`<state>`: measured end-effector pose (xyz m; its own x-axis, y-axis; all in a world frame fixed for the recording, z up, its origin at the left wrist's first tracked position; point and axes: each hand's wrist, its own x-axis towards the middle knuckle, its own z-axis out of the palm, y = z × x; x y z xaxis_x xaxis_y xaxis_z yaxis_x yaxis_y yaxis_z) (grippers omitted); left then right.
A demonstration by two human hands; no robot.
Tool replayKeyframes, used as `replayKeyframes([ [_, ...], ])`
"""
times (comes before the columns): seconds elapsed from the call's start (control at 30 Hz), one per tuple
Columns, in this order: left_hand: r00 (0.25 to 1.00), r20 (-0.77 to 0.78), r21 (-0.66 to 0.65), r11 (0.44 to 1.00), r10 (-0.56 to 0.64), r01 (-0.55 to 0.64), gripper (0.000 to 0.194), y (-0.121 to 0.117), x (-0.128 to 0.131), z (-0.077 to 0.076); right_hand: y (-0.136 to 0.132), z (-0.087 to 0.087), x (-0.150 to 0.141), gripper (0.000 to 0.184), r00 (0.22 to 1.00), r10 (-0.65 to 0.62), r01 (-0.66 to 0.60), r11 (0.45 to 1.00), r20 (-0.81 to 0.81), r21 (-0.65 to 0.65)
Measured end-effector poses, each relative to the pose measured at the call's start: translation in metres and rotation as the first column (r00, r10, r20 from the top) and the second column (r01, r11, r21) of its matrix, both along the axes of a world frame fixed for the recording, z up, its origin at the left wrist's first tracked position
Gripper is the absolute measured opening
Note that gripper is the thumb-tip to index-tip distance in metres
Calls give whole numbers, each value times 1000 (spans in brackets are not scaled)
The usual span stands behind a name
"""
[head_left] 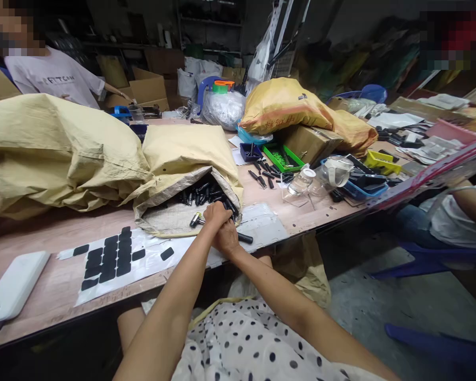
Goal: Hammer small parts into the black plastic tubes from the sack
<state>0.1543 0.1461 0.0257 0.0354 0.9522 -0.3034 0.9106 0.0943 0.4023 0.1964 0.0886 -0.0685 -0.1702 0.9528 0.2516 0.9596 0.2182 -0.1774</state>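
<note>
My left hand [217, 213] is closed, fingers curled down, at the mouth of a pale yellow woven sack [190, 145]. Pressed up against it from below is my right hand [227, 238], also closed, its fingers mostly hidden. What either one grips is hidden; black parts show just past the knuckles. Slim black plastic parts [200, 194] fill the sack's open mouth. A small mallet [197, 219] with a yellow and black head lies left of my hands. A black handle end [245, 238], perhaps the same tool's, sticks out to their right.
Black pads [110, 258] lie on a white sheet to the left, near a white power bank [14, 286]. Another bulging sack [55, 153] stands beside. Rightward are a green tray [283, 159], clear jar [301, 181] and blue basket [365, 188]. A co-worker [55, 76] is behind.
</note>
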Motion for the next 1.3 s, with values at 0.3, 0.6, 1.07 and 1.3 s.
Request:
replayKeyframes([
  [0.3, 944, 327, 343, 936, -44, -75, 14, -11, -27, -4, -1, 3, 2, 29, 999, 34, -34, 998, 9, 47],
  [0.6, 876, 357, 566, 821, -324, 73, 14, -71, -149, -49, -5, 10, 5, 24, 997, 57, -61, 996, 53, 64],
  [1.07, 898, 313, 510, 852, -308, 115, 15, -74, -158, -97, -28, 16, 15, 39, 987, 72, -53, 990, -143, 129],
  [1.3, 899, 334, 489, 867, -285, 93, 14, -73, -156, -100, -72, 21, 22, 41, 883, 116, -83, 992, -455, 92],
])
